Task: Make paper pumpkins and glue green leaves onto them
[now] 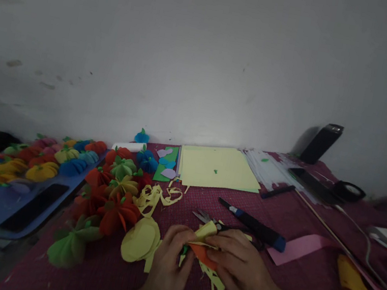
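At the front middle of the table, my left hand [174,256] and my right hand [237,265] meet around a small paper craft piece of orange paper [203,255] and folded yellow paper [206,230]. The fingers of both hands are closed on it, and much of it is hidden behind them. A bit of green shows by the left fingertips. Below the hands lie thin yellow paper strips [216,281]. Left of my left hand rests a stack of yellow paper circles [140,240]. Scissors [203,215] lie just behind the hands, partly covered.
A dark utility knife [254,224] and a pink paper strip [300,248] lie to the right. Several finished paper pumpkins [119,214] crowd the left, more on a blue tray [64,189] beside a phone [34,207]. Yellow sheets [217,167] lie by the wall.
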Demonstrator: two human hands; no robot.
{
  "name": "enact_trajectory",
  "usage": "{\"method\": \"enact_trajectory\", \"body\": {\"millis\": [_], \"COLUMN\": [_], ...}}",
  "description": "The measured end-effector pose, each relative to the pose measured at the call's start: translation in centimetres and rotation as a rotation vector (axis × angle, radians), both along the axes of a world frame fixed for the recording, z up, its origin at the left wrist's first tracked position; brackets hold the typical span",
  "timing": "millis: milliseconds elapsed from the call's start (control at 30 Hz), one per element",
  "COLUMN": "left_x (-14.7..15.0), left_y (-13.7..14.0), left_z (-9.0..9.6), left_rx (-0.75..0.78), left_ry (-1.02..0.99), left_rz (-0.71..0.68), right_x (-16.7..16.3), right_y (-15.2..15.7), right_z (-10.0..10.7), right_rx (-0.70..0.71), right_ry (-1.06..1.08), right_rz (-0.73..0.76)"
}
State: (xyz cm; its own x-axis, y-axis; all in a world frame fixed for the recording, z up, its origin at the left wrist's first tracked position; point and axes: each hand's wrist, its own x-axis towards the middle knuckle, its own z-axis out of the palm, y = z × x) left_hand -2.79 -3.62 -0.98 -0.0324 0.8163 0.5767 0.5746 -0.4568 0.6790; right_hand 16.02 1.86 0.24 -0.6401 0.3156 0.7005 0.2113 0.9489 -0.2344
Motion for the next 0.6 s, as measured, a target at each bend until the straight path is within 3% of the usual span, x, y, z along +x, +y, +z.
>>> {"method": "enact_trajectory", "body": {"millis": [600], "left_x": [0.21], "left_y": [-0.02], "left_z": [0.77], "left_rx": [-0.047], "left_ry": [-0.017], "left_rz": [0.02], "right_x": [-0.12], "right_y": [-0.5], "right_z": [0.61], "right_rx": [-0.045], "right_ry": [-0.006], "right_rz": [0.014]}}
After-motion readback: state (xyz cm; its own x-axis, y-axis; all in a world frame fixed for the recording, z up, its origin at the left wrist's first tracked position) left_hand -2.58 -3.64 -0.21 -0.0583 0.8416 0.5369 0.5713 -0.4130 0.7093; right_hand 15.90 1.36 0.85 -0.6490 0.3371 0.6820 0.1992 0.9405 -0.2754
